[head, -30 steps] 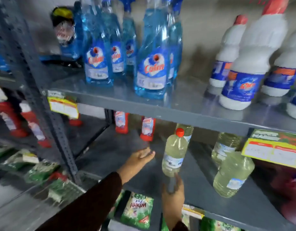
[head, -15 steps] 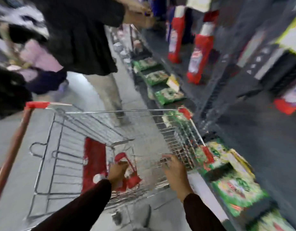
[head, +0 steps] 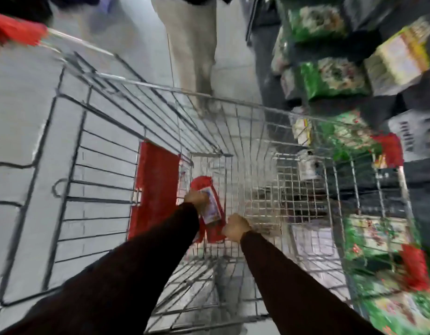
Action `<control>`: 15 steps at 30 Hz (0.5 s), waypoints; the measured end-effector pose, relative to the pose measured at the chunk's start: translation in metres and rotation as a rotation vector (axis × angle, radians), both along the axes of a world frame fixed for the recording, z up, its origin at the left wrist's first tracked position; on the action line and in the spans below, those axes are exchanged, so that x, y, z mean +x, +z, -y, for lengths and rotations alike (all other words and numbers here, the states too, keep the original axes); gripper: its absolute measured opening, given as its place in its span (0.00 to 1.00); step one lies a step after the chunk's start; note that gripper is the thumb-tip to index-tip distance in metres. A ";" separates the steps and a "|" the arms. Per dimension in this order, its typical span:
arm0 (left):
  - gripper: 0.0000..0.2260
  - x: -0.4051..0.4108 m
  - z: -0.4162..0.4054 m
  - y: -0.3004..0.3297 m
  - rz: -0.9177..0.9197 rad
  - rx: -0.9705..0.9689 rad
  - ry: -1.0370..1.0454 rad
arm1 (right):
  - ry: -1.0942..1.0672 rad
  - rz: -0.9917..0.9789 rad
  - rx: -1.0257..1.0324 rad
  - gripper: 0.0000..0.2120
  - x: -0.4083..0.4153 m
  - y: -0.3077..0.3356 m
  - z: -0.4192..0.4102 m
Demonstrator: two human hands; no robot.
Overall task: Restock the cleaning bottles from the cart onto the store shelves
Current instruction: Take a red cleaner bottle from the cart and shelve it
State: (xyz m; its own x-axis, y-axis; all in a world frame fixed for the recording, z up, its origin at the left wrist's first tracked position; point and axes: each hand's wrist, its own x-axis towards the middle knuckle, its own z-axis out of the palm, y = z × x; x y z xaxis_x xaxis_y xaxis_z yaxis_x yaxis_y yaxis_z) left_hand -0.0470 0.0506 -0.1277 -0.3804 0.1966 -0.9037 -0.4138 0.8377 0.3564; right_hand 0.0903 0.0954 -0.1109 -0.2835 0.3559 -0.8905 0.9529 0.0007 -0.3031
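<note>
Both hands are down in the wire cart (head: pixel 257 107), at the red bottles (head: pixel 210 213) lying on its floor near the 7 o'clock corner, beside the red child-seat flap (head: pixel 155 187).

The left hand (head: pixel 197 198) is curled over the upper part of a red bottle with a pale label; its fingers look closed on it, though blur hides the exact grip. The right hand (head: pixel 235 228) is closed like a fist at the lower end of the red mass, touching it; whether it holds the same bottle or a second one I cannot tell.

The labelled bottle's long axis runs from about 11 o'clock to 5 o'clock, lying flat, between the two hands. The left hand is nearer its far end, the right nearer its near end.

Count: at least one red bottle, perhaps two overlapping. Nothing else shows clearly in the basket. The shelves (head: pixel 368 131) of green packets (head: pixel 330 78) lie to 3 o'clock, so the lift must go up and right.
</note>
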 end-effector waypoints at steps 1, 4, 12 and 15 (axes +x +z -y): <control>0.15 -0.006 -0.007 -0.008 -0.016 -0.023 -0.025 | -0.027 -0.001 0.004 0.02 -0.003 -0.011 0.007; 0.25 -0.011 -0.028 -0.022 -0.105 -0.054 0.019 | -0.149 0.023 0.018 0.11 -0.016 -0.038 0.020; 0.27 0.007 -0.035 -0.048 -0.329 -0.060 -0.307 | 0.015 0.115 0.123 0.16 -0.022 -0.068 0.017; 0.32 0.008 -0.028 -0.051 -0.188 -0.057 0.117 | 0.027 0.091 0.136 0.23 -0.018 -0.050 0.014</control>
